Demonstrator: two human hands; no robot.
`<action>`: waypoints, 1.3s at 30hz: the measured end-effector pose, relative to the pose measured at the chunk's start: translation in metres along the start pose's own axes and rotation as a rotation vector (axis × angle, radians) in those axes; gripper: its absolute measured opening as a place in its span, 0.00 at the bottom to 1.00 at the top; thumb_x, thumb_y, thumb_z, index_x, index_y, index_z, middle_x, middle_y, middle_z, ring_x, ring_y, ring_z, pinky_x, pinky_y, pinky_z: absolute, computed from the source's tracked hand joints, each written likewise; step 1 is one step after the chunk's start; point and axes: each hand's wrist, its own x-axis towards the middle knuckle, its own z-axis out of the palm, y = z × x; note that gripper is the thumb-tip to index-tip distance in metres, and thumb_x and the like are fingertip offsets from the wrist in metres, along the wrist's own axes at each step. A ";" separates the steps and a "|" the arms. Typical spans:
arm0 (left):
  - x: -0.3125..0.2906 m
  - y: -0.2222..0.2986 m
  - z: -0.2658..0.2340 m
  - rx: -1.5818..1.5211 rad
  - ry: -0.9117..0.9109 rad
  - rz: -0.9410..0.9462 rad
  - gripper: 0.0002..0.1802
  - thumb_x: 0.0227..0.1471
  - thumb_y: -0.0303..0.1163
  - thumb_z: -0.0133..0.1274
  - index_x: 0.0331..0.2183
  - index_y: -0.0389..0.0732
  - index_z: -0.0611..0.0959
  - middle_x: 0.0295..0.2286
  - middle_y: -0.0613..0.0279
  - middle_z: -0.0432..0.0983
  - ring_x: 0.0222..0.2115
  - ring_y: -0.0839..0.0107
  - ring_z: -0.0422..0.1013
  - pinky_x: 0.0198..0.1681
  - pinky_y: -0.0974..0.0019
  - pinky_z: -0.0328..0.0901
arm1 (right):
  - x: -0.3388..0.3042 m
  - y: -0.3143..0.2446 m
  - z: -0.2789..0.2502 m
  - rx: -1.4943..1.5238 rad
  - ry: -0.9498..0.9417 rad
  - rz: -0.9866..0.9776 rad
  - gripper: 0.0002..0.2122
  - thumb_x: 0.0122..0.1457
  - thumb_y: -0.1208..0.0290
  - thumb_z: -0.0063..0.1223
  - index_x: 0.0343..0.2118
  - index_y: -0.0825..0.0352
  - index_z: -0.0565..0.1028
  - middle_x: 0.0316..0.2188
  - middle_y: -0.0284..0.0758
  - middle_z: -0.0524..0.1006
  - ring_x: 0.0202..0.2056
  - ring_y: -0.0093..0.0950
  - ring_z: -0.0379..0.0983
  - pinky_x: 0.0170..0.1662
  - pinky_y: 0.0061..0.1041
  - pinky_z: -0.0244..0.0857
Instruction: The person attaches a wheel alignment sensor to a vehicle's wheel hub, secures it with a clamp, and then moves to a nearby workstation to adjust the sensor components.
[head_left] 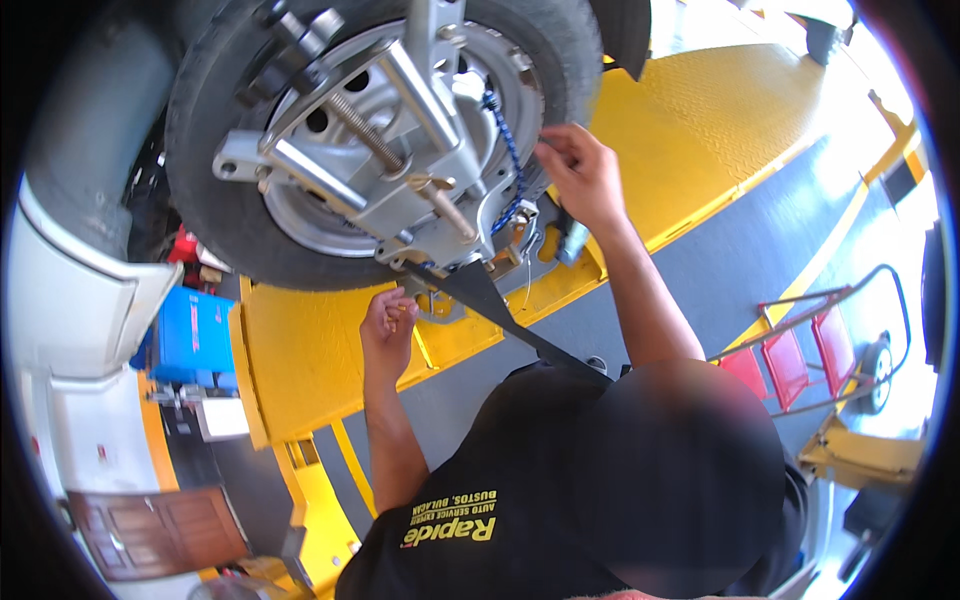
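Observation:
A silver wheel clamp (375, 195) with bars and threaded rods is mounted over the steel rim of a black tyre (215, 215). A braided blue cord (515, 160) loops down the clamp's right side. My right hand (585, 175) is beside the tyre's right edge, fingers bent toward the thumb; what they hold, if anything, I cannot make out. Below the tyre, my left hand (388, 320) is raised with fingers loosely bent and slightly apart, nothing visible in it. A dark strap (485, 297) runs from under the clamp toward my black shirt, between my hands.
The wheel stands over a yellow lift ramp (300, 345) with a raised edge. A white vehicle body (90, 290) is at left, near a blue box (195, 330). At right stands a trolley with red panels (785, 370). A brown panelled door (155, 530) is lower left.

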 end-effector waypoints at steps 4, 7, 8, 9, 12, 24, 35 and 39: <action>-0.004 0.008 -0.004 -0.150 0.032 0.051 0.17 0.64 0.26 0.61 0.52 0.34 0.80 0.39 0.59 0.83 0.37 0.76 0.76 0.44 0.71 0.70 | -0.047 0.003 -0.023 0.162 -0.199 0.014 0.09 0.65 0.70 0.63 0.42 0.71 0.83 0.28 0.33 0.84 0.28 0.18 0.76 0.35 0.23 0.70; -0.008 0.025 0.003 -0.284 0.038 0.133 0.15 0.68 0.32 0.57 0.52 0.34 0.80 0.40 0.60 0.83 0.38 0.74 0.77 0.48 0.69 0.70 | -0.084 -0.002 -0.046 0.229 -0.452 0.028 0.17 0.69 0.61 0.57 0.46 0.74 0.81 0.32 0.35 0.84 0.28 0.18 0.74 0.33 0.20 0.67; -0.011 0.033 0.008 -0.368 0.017 0.111 0.17 0.70 0.37 0.54 0.53 0.35 0.80 0.41 0.60 0.83 0.40 0.73 0.76 0.50 0.68 0.69 | -0.095 -0.003 -0.051 0.300 -0.530 -0.007 0.21 0.70 0.56 0.53 0.49 0.74 0.80 0.34 0.37 0.84 0.28 0.19 0.73 0.32 0.19 0.67; -0.013 0.042 0.015 -0.452 -0.018 0.100 0.20 0.72 0.41 0.51 0.54 0.35 0.79 0.43 0.60 0.82 0.42 0.72 0.76 0.53 0.67 0.68 | -0.109 -0.003 -0.053 0.392 -0.580 -0.055 0.25 0.71 0.52 0.50 0.52 0.75 0.78 0.38 0.39 0.84 0.27 0.19 0.72 0.32 0.19 0.66; -0.021 0.067 0.051 -0.747 -0.011 -0.006 0.31 0.74 0.57 0.39 0.51 0.39 0.80 0.42 0.62 0.81 0.45 0.69 0.75 0.55 0.62 0.67 | -0.148 0.002 -0.053 0.534 -0.707 0.134 0.33 0.70 0.45 0.47 0.61 0.75 0.72 0.50 0.45 0.81 0.26 0.20 0.72 0.33 0.20 0.68; -0.036 0.091 0.117 -0.999 0.136 -0.016 0.41 0.70 0.69 0.28 0.51 0.41 0.77 0.40 0.62 0.81 0.40 0.67 0.78 0.44 0.61 0.71 | -0.195 0.003 -0.045 0.783 -1.041 0.460 0.31 0.74 0.44 0.39 0.62 0.72 0.68 0.45 0.43 0.79 0.24 0.20 0.70 0.30 0.19 0.61; -0.029 0.065 0.128 -1.096 0.041 0.079 0.43 0.71 0.69 0.28 0.57 0.40 0.76 0.42 0.59 0.83 0.37 0.69 0.80 0.34 0.64 0.75 | -0.204 -0.001 -0.046 0.742 -0.904 0.512 0.44 0.67 0.29 0.36 0.56 0.76 0.73 0.20 0.29 0.71 0.15 0.17 0.59 0.20 0.18 0.52; -0.026 0.062 0.123 -1.095 -0.033 0.153 0.42 0.72 0.67 0.26 0.56 0.41 0.79 0.39 0.62 0.83 0.38 0.69 0.78 0.42 0.64 0.69 | -0.198 -0.002 -0.055 0.605 -0.944 0.482 0.44 0.69 0.30 0.36 0.58 0.80 0.72 0.12 0.23 0.60 0.13 0.17 0.54 0.17 0.18 0.48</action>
